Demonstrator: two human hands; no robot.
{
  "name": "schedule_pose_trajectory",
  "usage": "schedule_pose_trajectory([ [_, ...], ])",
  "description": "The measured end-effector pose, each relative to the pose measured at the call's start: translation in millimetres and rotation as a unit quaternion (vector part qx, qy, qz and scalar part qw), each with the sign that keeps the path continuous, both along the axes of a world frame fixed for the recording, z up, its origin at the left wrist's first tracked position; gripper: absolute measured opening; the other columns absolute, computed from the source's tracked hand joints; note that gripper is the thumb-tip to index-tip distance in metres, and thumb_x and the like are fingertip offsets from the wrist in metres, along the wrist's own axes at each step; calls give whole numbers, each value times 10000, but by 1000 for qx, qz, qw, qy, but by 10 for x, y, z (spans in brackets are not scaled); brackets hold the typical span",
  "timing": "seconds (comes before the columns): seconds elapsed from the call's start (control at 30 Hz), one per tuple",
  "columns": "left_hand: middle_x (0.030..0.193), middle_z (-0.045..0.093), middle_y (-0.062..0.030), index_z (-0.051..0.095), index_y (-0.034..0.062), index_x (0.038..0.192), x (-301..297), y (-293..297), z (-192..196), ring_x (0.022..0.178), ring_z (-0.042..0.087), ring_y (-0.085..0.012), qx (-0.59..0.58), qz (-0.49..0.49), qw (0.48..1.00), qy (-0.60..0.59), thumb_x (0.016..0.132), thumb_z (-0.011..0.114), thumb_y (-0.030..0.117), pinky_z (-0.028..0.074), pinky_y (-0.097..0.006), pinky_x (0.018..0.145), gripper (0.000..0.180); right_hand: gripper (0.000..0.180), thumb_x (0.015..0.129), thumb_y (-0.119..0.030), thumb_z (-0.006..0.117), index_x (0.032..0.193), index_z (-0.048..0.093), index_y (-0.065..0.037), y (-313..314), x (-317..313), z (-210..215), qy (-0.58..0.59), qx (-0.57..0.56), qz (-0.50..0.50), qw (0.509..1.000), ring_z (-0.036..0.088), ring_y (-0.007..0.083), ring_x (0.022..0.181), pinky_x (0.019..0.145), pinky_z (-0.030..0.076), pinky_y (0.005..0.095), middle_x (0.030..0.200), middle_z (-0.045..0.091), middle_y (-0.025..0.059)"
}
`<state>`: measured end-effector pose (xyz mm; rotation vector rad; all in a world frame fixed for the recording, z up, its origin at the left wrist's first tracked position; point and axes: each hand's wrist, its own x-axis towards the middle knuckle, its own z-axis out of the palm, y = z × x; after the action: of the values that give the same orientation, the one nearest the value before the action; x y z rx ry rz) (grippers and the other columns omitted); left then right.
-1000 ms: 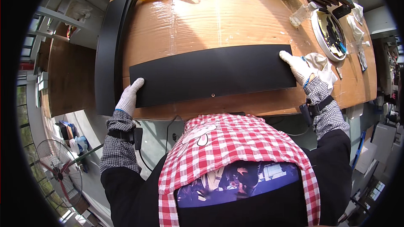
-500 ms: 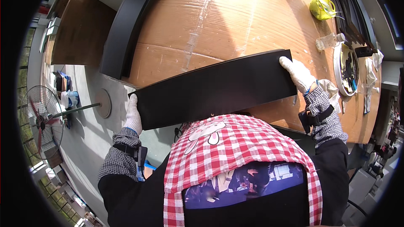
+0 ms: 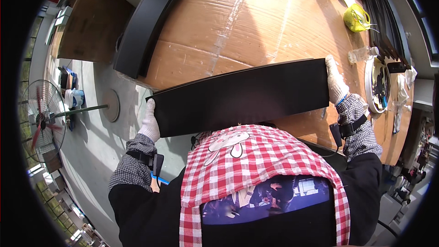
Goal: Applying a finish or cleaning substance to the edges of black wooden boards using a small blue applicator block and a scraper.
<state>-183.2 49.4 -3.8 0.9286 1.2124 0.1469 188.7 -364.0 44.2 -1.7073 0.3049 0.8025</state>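
A long black panel (image 3: 242,96) spans the space in front of my body, tilted so that its right end is farther away. My left hand (image 3: 149,121), in a white glove, grips its left end with the thumb along the edge. At the other end my right hand (image 3: 337,82), gloved the same way, is closed on the short edge; its remaining fingers are hidden behind the panel. Beneath it lies the cardboard-covered table (image 3: 228,27), and the panel's near edge is close to my checked apron (image 3: 256,164).
Another long black piece (image 3: 151,27) lies along the table's left edge. On the right are a yellow basket (image 3: 356,18), a clear plastic bottle (image 3: 362,55), a round tray (image 3: 376,84) and several stacked black strips (image 3: 384,18). A fan (image 3: 42,121) stands at the left.
Both hands have shifted slightly right with the panel, and its tilt is a little flatter. My right hand has turned more upright along the panel's end.
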Motion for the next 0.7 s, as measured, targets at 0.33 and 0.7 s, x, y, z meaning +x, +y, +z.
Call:
schedule_pose_trajectory([
  [0.33, 1339, 591, -166, 517, 63, 1381, 28, 167, -18, 1192, 603, -340, -132, 53, 989, -32, 969, 462, 636, 517, -479, 1010, 708, 697, 960, -621, 492, 1314, 569, -25, -166, 66, -430, -30, -42, -60, 997, 654, 207, 1043, 924, 529, 320, 1202, 663, 124],
  [0.7, 1311, 610, -149, 525, 51, 1375, 608, 233, 176, 1135, 642, -297, -66, -40, 997, -2, 942, 543, 617, 556, -414, 958, 713, 750, 994, -595, 433, 1422, 469, 20, -436, 72, -213, -60, -109, -47, 991, 557, 253, 1257, 1079, 423, 330, 1374, 570, 201],
])
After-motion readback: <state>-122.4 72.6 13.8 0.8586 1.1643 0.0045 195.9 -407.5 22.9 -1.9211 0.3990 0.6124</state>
